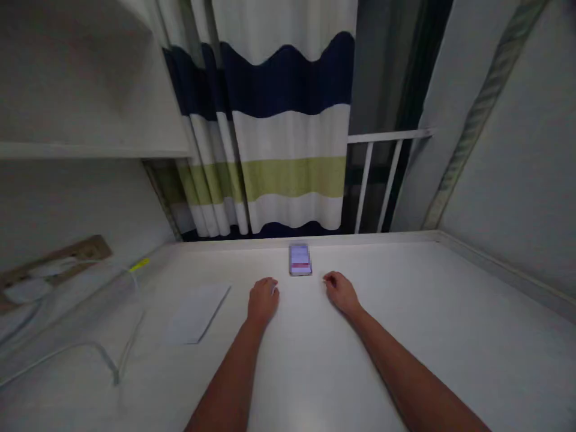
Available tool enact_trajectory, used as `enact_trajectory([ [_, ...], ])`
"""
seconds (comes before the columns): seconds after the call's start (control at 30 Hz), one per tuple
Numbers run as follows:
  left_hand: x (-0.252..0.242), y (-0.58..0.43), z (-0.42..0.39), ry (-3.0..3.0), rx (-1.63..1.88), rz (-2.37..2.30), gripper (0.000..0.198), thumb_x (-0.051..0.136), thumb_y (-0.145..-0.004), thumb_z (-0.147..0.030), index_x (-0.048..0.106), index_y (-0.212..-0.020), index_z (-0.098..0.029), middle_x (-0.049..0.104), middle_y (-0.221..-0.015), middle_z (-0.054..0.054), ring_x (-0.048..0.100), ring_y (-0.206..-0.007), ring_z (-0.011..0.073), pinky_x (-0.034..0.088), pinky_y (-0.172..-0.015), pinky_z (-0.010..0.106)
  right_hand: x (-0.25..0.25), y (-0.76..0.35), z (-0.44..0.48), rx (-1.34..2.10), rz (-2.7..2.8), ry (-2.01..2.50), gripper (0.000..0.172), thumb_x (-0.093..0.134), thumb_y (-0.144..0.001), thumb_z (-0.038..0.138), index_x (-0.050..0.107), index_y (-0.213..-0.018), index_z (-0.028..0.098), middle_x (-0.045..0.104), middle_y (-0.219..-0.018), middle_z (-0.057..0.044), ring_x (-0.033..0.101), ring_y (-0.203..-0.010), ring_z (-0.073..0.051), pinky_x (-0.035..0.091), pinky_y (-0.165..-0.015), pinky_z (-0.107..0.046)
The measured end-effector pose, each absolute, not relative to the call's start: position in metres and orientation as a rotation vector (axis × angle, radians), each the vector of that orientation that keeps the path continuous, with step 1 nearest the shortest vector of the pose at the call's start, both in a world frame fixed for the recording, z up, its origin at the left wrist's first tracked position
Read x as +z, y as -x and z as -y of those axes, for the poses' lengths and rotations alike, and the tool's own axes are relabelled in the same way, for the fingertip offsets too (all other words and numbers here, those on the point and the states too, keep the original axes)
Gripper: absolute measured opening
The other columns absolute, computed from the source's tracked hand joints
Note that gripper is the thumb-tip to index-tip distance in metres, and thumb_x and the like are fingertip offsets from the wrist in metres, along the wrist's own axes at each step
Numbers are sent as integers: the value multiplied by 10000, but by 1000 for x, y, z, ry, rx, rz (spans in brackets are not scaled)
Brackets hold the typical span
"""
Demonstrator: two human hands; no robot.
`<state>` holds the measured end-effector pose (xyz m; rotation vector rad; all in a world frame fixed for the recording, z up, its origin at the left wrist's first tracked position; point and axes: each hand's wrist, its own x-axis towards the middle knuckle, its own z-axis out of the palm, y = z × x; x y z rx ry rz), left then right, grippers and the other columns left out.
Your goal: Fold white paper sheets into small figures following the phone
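The phone (300, 259) lies flat on the white bench (405, 336), screen lit and facing up, close to the far edge of the bench and just in front of the striped curtain (279, 120). The left hand (263, 300) rests on the bench near the phone, on its near left side, fingers curled under and holding nothing. The right hand (341, 292) rests on the bench near the phone, on its near right side, fingers loosely curled and holding nothing. Neither hand touches the phone. A sheet of paper (198, 312) lies flat toward the left edge of the bench. White cables (90, 348) run along the left edge, below a wall socket strip (58, 261).
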<state>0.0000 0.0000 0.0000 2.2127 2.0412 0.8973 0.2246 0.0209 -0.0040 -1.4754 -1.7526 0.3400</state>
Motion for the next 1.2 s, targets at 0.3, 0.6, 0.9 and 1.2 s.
enact_trajectory([
  [0.3,3,1,-1,-2253,894,-2021,261,428,-729,-164,583,-938,-139,591,-1007,68,496,-960,176,349,-876,285,-7,-224,-22,322,1742,1423,207,379,-693,129,557,-796,146,573,-791,-51,519,-738,-144,394,-711,-262],
  [0.6,0,2,-3,-2257,918,-2009,268,430,-725,-162,589,-941,-137,587,-1012,75,492,-966,179,346,-883,293,-8,-224,-24,327,1738,1426,200,387,-689,135,560,-790,147,569,-785,-49,515,-727,-143,395,-700,-264],
  [0.9,2,2,-2,-2242,909,-2011,266,435,-724,-159,589,-940,-136,587,-1012,79,494,-971,183,353,-879,297,-7,-224,-23,317,1753,1455,198,387,-697,140,559,-795,148,571,-793,-48,515,-739,-141,393,-709,-262],
  [1.2,1,2,-2,-2232,920,-2004,246,436,-721,-147,592,-911,-143,592,-995,71,497,-962,177,353,-875,295,-9,-224,-24,316,1749,1439,189,388,-700,144,553,-790,154,571,-792,-47,517,-748,-142,394,-719,-262],
])
